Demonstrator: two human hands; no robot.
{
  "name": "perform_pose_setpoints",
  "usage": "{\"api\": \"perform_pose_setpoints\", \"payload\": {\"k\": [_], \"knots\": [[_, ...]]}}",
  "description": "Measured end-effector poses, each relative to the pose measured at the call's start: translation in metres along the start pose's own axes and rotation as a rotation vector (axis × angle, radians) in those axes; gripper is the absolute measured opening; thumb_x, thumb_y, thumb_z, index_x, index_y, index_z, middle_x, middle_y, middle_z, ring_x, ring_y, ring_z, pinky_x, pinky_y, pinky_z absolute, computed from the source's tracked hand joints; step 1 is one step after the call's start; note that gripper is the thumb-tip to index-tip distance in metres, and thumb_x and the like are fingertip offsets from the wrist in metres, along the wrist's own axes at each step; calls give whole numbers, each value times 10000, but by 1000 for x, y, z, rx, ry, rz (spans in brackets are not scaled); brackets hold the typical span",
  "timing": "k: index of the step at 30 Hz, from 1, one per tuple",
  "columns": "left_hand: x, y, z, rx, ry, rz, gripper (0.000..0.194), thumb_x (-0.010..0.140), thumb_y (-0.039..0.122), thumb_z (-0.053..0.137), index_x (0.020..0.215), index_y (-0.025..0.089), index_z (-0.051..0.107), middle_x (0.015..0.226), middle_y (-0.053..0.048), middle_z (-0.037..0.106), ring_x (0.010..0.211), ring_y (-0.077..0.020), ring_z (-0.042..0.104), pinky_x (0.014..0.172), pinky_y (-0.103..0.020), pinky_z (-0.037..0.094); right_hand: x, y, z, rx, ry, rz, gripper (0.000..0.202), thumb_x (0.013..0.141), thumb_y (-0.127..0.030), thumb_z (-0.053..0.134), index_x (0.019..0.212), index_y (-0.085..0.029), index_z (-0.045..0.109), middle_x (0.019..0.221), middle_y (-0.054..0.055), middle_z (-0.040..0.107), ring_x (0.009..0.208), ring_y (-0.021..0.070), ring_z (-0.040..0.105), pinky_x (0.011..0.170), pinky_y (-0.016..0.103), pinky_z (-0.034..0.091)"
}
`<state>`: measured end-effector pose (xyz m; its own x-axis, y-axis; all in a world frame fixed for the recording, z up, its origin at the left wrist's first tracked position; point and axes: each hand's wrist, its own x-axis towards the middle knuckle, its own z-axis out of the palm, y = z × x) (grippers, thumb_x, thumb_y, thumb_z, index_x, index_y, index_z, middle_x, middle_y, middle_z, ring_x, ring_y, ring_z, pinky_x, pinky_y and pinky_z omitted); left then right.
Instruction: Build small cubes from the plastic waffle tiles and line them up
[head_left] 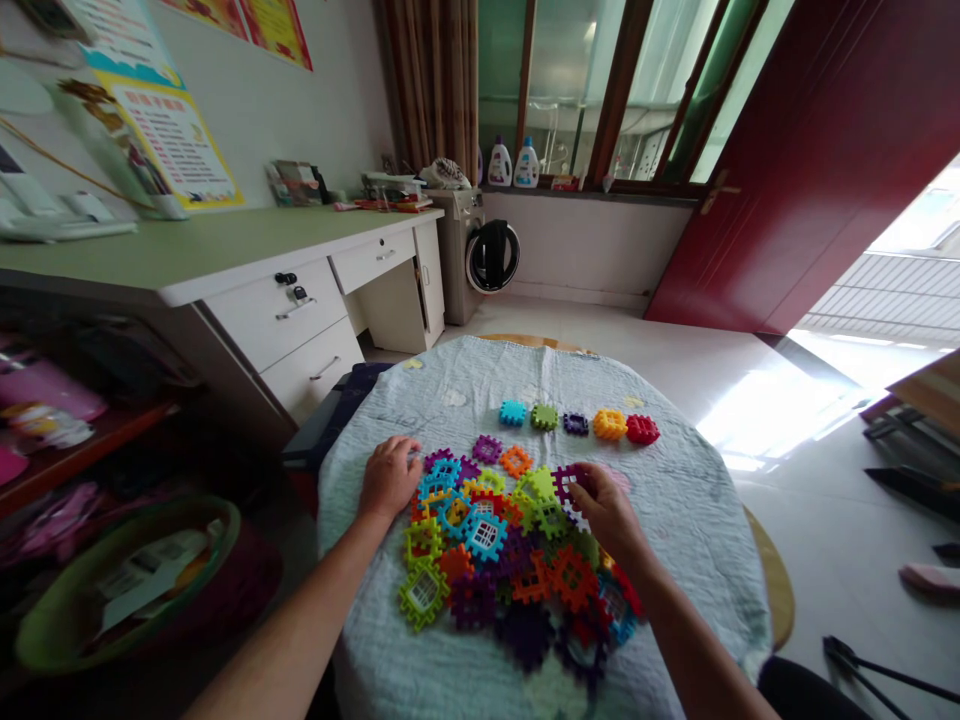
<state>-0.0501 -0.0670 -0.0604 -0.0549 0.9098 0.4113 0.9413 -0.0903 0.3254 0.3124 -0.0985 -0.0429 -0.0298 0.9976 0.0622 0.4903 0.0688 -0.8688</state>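
Note:
A heap of colourful plastic interlocking building tiles (487,535) with toothed edges lies on the cloth-covered round table. My left hand (390,480) rests on the cloth at the heap's left side, fingers loosely bent and apart, holding nothing I can see. At the heap's right side, my right hand (616,515) pinches a purple tile (568,482) between thumb and fingers. Beyond the heap stands a row of assembled blocks: a light blue block (513,413), a green block (544,417), a dark purple block (576,424), a yellow block (610,424) and a red block (643,430).
The pale blue cloth (675,560) covers the round table. To the left are a white desk (277,310) with a green top and a basket (45,620) on the floor. A washing machine (457,250) stands at the back, and a red door (795,170) is at the right.

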Motion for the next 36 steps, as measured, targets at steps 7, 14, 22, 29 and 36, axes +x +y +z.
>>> {"api": "perform_pose_setpoints", "payload": {"k": [7, 14, 22, 29, 36], "knots": [[0, -3, 1, 7, 2, 24, 227, 799, 239, 462, 934, 187, 637, 1046, -104, 667, 1020, -266, 593, 951, -397, 458, 6, 29, -19, -233, 132, 2, 443, 707, -251, 555, 1147, -206, 576, 1052, 97, 661, 793, 199, 629, 794, 386, 522], [0, -5, 2, -65, -12, 0, 252, 785, 248, 441, 922, 183, 643, 1053, -112, 668, 1037, -278, 590, 990, -423, 441, 9, 33, -16, -294, 166, 23, 382, 723, -233, 529, 1087, -167, 623, 963, 83, 661, 789, 189, 631, 742, 334, 517], [18, -13, -12, -425, -143, -265, 314, 710, 357, 477, 908, 192, 656, 1014, -72, 677, 1029, -248, 616, 979, -388, 472, 5, 28, -13, -489, 67, -177, 513, 656, -183, 594, 1169, -186, 621, 1168, 118, 646, 1106, 295, 562, 993, 451, 421], [15, 9, -33, -546, -166, -291, 380, 744, 414, 507, 999, 176, 658, 1072, -78, 694, 1064, -250, 618, 1025, -401, 439, 6, 21, -16, -481, 33, -230, 480, 660, -181, 617, 1139, -201, 641, 1011, 74, 647, 967, 237, 596, 905, 372, 457], [2, 52, -41, -496, -147, -85, 263, 776, 321, 526, 957, 189, 664, 1033, -65, 699, 1037, -228, 625, 1003, -380, 457, 3, 1, -4, -298, 113, -258, 423, 797, -385, 614, 1177, -199, 603, 1069, 92, 671, 840, 202, 647, 769, 358, 529]]}}
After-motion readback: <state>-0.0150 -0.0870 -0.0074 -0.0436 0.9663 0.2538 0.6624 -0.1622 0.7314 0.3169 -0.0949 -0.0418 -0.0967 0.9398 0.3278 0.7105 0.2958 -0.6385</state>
